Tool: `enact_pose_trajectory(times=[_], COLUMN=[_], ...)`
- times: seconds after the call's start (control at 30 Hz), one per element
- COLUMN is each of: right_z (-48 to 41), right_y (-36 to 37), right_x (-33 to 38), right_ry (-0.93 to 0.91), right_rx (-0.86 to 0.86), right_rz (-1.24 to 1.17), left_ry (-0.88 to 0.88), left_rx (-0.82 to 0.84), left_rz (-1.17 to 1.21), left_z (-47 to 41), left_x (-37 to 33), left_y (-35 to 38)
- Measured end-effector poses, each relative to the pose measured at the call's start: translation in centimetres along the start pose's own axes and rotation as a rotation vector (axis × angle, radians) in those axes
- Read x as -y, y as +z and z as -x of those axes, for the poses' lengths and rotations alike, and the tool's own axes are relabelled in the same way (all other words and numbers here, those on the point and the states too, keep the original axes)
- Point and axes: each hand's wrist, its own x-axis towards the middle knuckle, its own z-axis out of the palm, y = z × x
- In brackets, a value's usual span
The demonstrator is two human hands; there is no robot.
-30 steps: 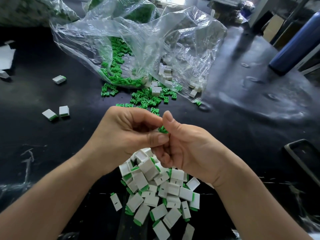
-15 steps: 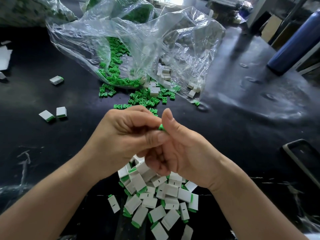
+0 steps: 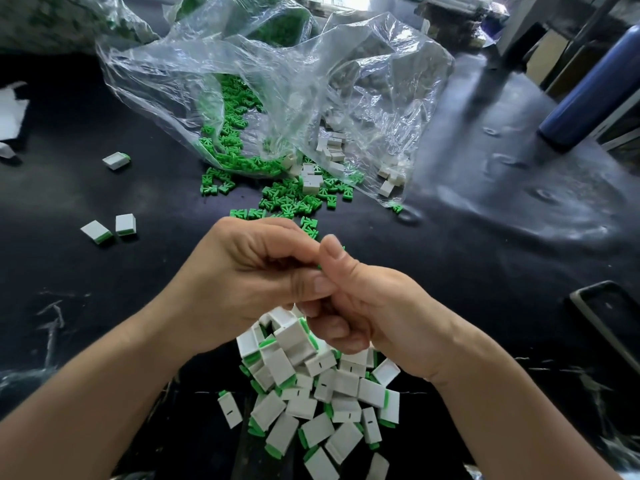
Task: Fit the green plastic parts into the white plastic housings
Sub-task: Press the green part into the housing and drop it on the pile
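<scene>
Your surface is black, glossy and scuffed. A clear bag spills loose green parts and white housings at its far side. Assembled pieces are piled beneath your hands. Your left hand and right hand meet, fingers clenched; what they grip is hidden. A blue cylinder stands far right.

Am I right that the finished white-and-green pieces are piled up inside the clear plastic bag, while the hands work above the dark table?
Not quite. The head view shows the finished pile lying on the dark table beneath the hands, outside the clear plastic bag. That bag holds loose green parts and white housings.
</scene>
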Motion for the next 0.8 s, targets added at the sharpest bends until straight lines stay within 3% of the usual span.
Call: enact_pose_trajectory(times=[0.3,0.57,0.8], right_z=[-0.1,0.3,0.3], right_y=[1.0,2.0,2.2], right_x=[0.4,0.9,0.8], right_ry=[-0.022,-0.032,-0.021], right_rx=[-0.045,-0.053,-0.111], right_rz=[-0.179,-0.209,-0.212], left_ry=[0.081,0.094,0.129], left_rx=[-0.017,0.033,0.0], left_rz=[-0.13,0.023,-0.158], left_z=[0.0,0.1,0.0], left_x=[-0.2,-0.6,-0.8], left_y=[0.1,-0.4,0.1])
